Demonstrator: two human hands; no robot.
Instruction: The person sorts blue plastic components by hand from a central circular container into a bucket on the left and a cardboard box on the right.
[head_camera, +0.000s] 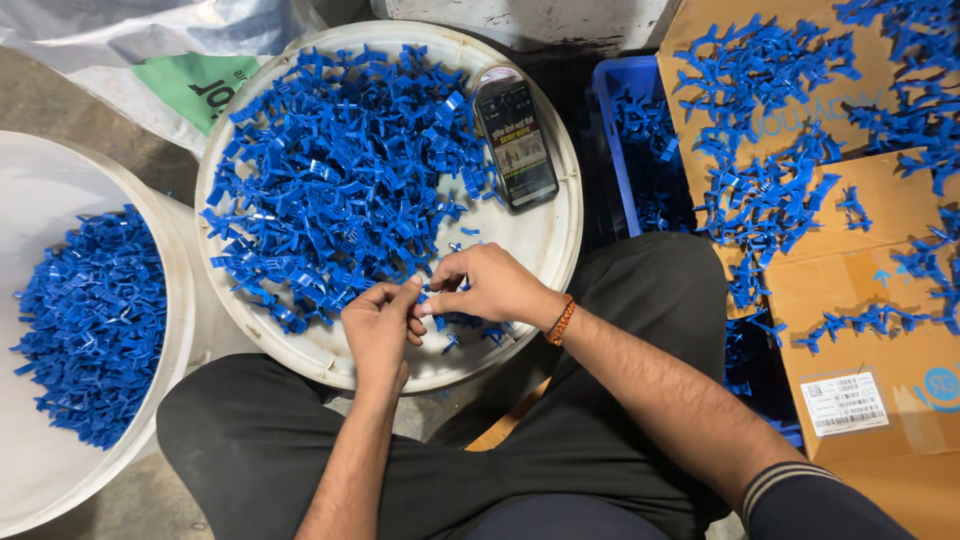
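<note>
Roughly, from largest to smallest:
White bucket: far left, holding a heap of loose blue plastic pieces.
Cardboard boxes: right side, more blue pieces strewn on top; a blue crate sits between them and the tray.
Round white tray: centre, on the person's lap, piled with blue plastic clips mostly on its left and far part.
Phone: lying on the tray's far right, screen lit.
Left hand: near edge of the tray, fingertips pinched on a small blue piece.
Right hand: just right of it, thumb and forefinger closed on the same piece, which sits between the two hands' fingertips.
Wrist band: orange, on the right wrist.
</note>
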